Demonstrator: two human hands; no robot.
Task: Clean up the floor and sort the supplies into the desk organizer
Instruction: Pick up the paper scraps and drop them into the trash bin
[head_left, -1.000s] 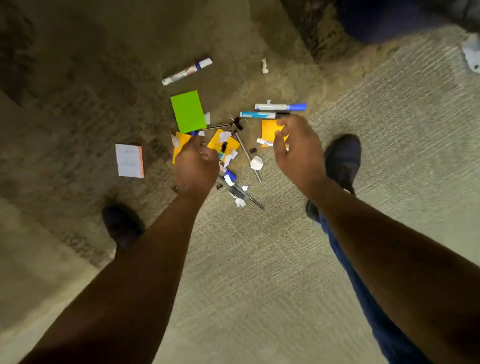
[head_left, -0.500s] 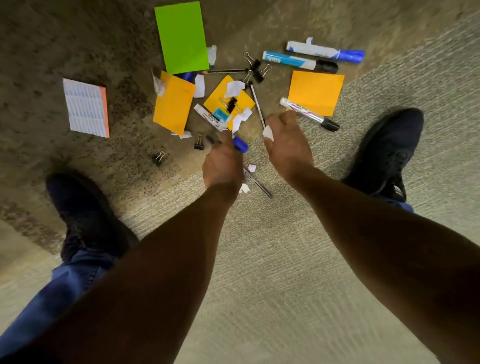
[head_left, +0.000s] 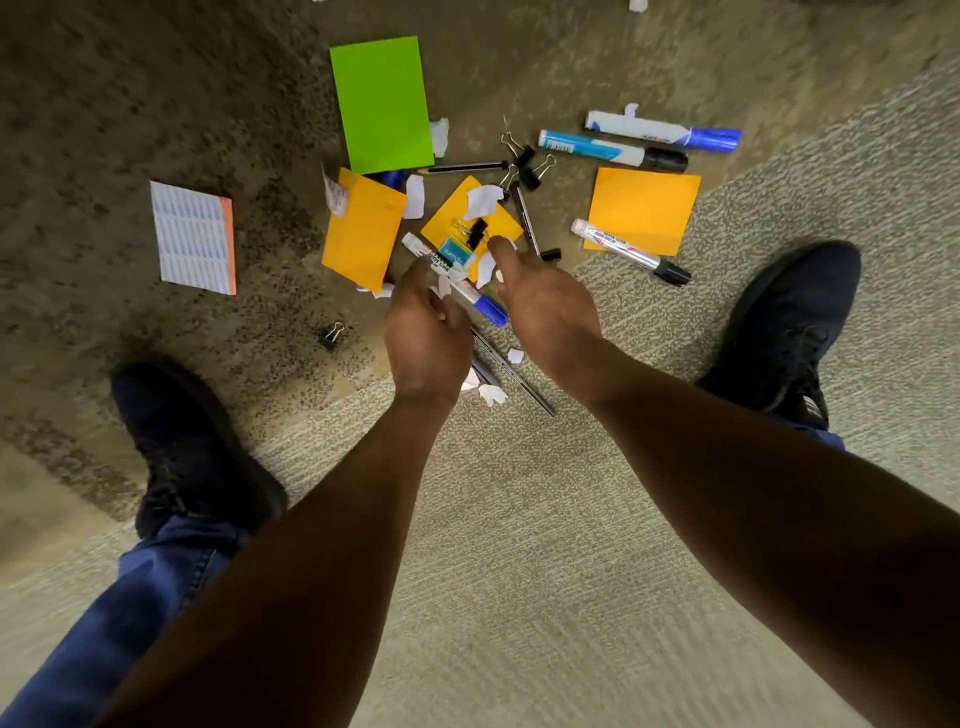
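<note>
Carpeted floor (head_left: 519, 571) carries the scattered supplies. Head view: left hand (head_left: 426, 338) curls its fingers round a white marker with a blue cap (head_left: 460, 286) amid white paper scraps (head_left: 483, 200); right hand (head_left: 545, 306) hovers beside, fingers relaxed, holding nothing. Green rectangular card (head_left: 382, 104) lies well beyond

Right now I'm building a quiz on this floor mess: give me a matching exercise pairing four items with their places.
Items:
1. green card
2. lined notepad
3. lone binder clip
4. black-capped marker

Places:
A. across the right orange sheet's lower edge
B. far left, apart from the pile
C. top of the pile
D. alone on the carpet, left of the left hand

Pairs: 1-C, 2-B, 3-D, 4-A
</note>
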